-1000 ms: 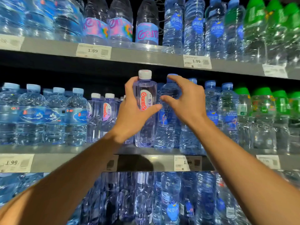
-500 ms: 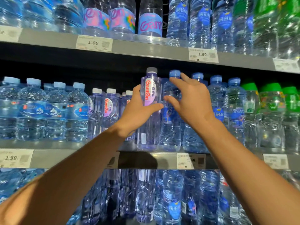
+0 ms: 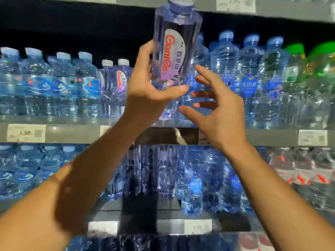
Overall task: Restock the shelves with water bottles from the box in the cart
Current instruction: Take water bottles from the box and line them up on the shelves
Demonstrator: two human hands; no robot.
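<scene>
- "Ganten" in red letters runs up the label of the bottle (image 3: 176,49) held up by the left hand (image 3: 146,91).
- The same red word stands on a shelved bottle's label (image 3: 121,82).
- "1.99" on the lower price tag (image 3: 198,226).
- "1.99", blurred, on the left price tag (image 3: 26,133).

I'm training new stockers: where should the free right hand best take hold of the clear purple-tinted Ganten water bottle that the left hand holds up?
Probably the bare upper body of the clear purple-tinted Ganten water bottle, above the label, coming from its right side. The left hand already wraps the lower half from the left, and the open right hand hovers just right of it.
</scene>
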